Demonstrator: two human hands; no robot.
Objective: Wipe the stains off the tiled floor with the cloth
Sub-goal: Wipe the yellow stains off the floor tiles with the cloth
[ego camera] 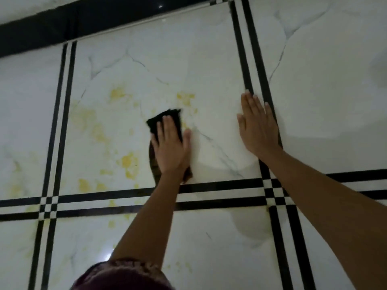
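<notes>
My left hand presses flat on a dark cloth in the middle of a white marble-look floor tile. The cloth sticks out past my fingertips, and a brownish part of it shows beside my wrist. Yellow stains are scattered to the left of the cloth, and another yellow patch lies just beyond it. My right hand rests flat on the tile's right edge, fingers together, with nothing in it.
Double black stripes border the tiles and cross at the lower left and lower right. A black skirting band runs along the far wall. Maroon patterned fabric shows at the bottom edge.
</notes>
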